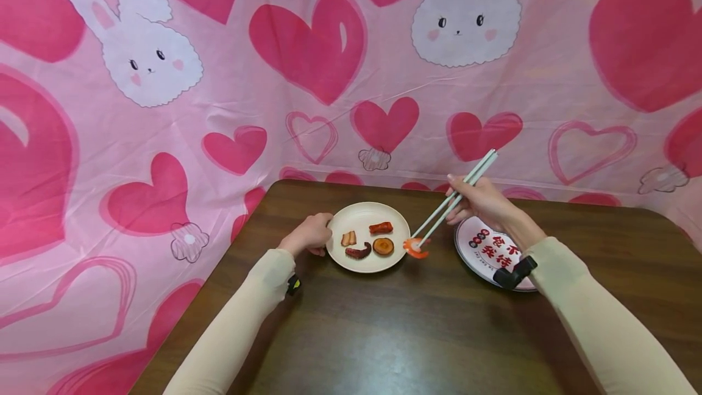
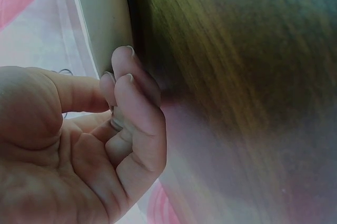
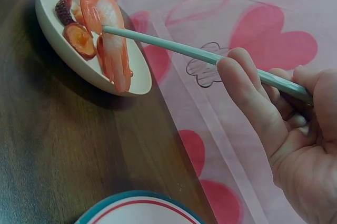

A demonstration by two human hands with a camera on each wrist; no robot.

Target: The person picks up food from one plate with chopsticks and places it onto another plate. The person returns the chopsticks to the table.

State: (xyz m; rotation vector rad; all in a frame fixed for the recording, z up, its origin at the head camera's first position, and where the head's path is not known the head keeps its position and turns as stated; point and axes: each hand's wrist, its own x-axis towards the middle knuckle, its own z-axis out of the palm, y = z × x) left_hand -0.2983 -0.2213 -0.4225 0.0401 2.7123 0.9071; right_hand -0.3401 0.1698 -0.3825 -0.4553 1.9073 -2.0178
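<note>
At the left rim of a cream plate (image 1: 362, 217), my left hand (image 1: 310, 234) pinches the edge between thumb and curled fingers. My right hand (image 1: 481, 201) holds a pair of pale green chopsticks (image 1: 430, 217). Their tips grip an orange-and-white shrimp (image 1: 415, 250), which hangs by the cream plate's right edge in the head view. In the right wrist view the shrimp (image 3: 111, 50) overlaps part of that plate. On the plate lie a dark tentacle piece (image 1: 359, 252), a round brown mushroom-like piece (image 1: 383, 246), a reddish-brown meat piece (image 1: 381, 228) and a pale striped slice (image 1: 348, 238).
A round white plate (image 1: 492, 250) with red characters and a dark rim sits beneath the right forearm, which partly covers it. Both plates stand on a dark wooden table (image 1: 373, 328). A pink cloth (image 1: 395, 78) with hearts and rabbits hangs behind and along the left.
</note>
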